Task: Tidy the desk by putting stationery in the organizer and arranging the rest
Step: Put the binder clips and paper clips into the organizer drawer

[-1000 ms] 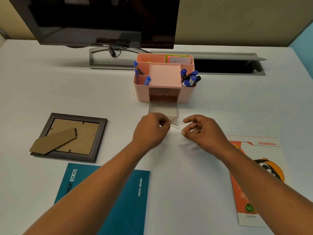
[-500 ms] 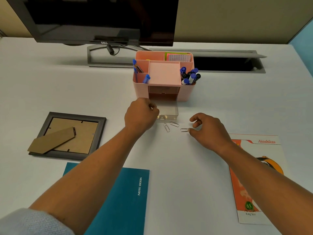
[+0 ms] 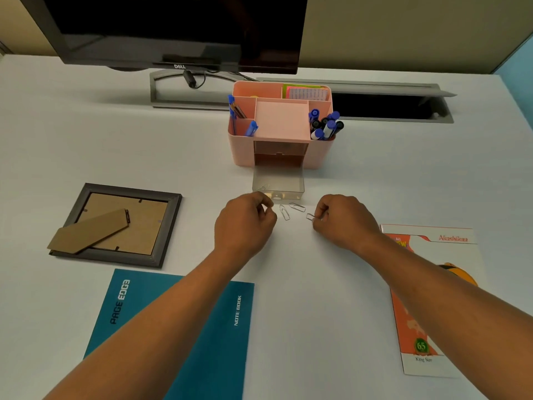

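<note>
A pink organizer [image 3: 320,154] stands mid-desk with blue pens and markers [image 3: 326,125] in its side slots. Its clear drawer [image 3: 300,184] is pulled out toward me, and one paper clip [image 3: 262,187] lies in its left corner. Two more paper clips [image 3: 285,212] rest on the desk just in front of the drawer. My left hand [image 3: 245,223] hovers left of them with curled fingers, and I see nothing in it. My right hand [image 3: 343,219] pinches a third clip [image 3: 310,217] between thumb and forefinger, low on the desk.
A picture frame [image 3: 115,223] lies face down at the left. A teal notebook [image 3: 173,327] sits near me under my left forearm, and an orange-and-white booklet [image 3: 432,298] is at the right. A monitor [image 3: 178,30] and an open cable tray [image 3: 389,108] stand behind the organizer.
My left hand went to the drawer and came back to the loose clips; a clip now lies in the drawer. My right hand closed its fingers on the rightmost clip.
</note>
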Demonstrator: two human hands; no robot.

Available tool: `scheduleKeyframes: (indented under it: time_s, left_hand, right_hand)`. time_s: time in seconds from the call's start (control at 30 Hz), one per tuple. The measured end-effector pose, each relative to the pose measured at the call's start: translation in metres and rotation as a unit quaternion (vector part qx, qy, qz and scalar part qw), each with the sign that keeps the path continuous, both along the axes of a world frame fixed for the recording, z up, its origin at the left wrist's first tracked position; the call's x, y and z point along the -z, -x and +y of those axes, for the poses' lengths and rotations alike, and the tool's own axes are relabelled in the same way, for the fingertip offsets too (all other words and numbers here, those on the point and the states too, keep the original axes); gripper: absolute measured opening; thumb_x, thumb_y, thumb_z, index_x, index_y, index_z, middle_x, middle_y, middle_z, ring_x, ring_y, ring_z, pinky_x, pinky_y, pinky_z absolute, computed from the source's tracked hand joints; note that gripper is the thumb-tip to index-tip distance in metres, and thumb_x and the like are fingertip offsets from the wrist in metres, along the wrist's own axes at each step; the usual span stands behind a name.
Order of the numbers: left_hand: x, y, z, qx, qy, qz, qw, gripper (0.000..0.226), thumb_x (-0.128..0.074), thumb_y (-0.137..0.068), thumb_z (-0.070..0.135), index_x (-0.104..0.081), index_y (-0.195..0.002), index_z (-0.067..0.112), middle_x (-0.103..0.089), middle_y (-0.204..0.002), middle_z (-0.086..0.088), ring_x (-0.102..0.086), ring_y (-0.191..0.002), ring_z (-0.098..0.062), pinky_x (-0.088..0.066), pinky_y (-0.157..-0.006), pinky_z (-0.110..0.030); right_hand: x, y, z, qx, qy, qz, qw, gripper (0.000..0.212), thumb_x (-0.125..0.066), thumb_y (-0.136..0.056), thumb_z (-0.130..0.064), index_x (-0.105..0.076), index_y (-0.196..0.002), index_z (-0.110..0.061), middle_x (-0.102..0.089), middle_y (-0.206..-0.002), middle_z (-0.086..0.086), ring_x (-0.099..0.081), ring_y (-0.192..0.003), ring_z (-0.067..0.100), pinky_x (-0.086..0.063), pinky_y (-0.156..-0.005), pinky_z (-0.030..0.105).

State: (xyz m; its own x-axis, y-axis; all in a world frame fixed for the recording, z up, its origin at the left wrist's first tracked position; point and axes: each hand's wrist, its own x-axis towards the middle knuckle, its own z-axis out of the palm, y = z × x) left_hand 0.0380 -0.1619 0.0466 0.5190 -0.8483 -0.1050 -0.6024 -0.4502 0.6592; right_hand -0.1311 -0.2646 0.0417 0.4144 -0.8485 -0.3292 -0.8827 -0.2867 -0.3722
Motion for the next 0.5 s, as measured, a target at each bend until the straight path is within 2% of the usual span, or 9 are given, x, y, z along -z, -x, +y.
scheduleKeyframes:
  time_s: [0.13,0.3,0.4,0.5]
  left_hand:
    - [0.008,0.006,0.005,0.023,-0.034,-0.001,0.999,0.015,-0.058,-0.087,0.023,-0.068,-0.098,0.027,-0.060,-0.075,0.012,-0.058,-0.070,-0.011,-0.046,-0.064,-0.025]
    - [0.012,0.012,0.008,0.037,-0.052,-0.002,0.998,0.016,-0.057,-0.088,0.025,-0.068,-0.099,0.028,-0.060,-0.076,0.012,-0.058,-0.073,-0.012,-0.053,-0.069,-0.029]
    - [0.012,0.016,0.007,0.049,-0.056,-0.012,0.997,0.017,-0.058,-0.090,0.027,-0.068,-0.103,0.027,-0.060,-0.081,0.011,-0.058,-0.075,-0.012,-0.053,-0.072,-0.028]
    - [0.010,0.018,0.007,0.068,-0.059,-0.029,0.996,0.020,-0.057,-0.091,0.029,-0.066,-0.109,0.027,-0.064,-0.091,0.008,-0.056,-0.078,-0.011,-0.047,-0.070,-0.025]
  right_hand:
    - [0.001,-0.004,0.005,-0.001,-0.030,0.025,0.999,0.011,-0.069,-0.071,-0.031,-0.062,-0.070,-0.023,-0.066,-0.075,-0.008,-0.061,-0.075,0.017,-0.051,-0.067,0.029]
    - [-0.001,-0.008,0.009,-0.036,-0.036,0.026,0.998,0.013,-0.069,-0.069,-0.029,-0.060,-0.065,-0.020,-0.065,-0.069,-0.006,-0.061,-0.069,0.016,-0.051,-0.062,0.028]
    - [-0.009,-0.015,0.006,-0.050,-0.019,-0.027,0.998,0.011,-0.071,-0.071,-0.023,-0.060,-0.067,-0.021,-0.063,-0.070,-0.006,-0.059,-0.068,0.015,-0.055,-0.065,0.031]
    - [-0.018,-0.025,-0.001,-0.051,0.011,-0.097,0.994,0.009,-0.072,-0.076,-0.021,-0.063,-0.073,-0.022,-0.064,-0.074,-0.006,-0.060,-0.069,0.013,-0.058,-0.068,0.033]
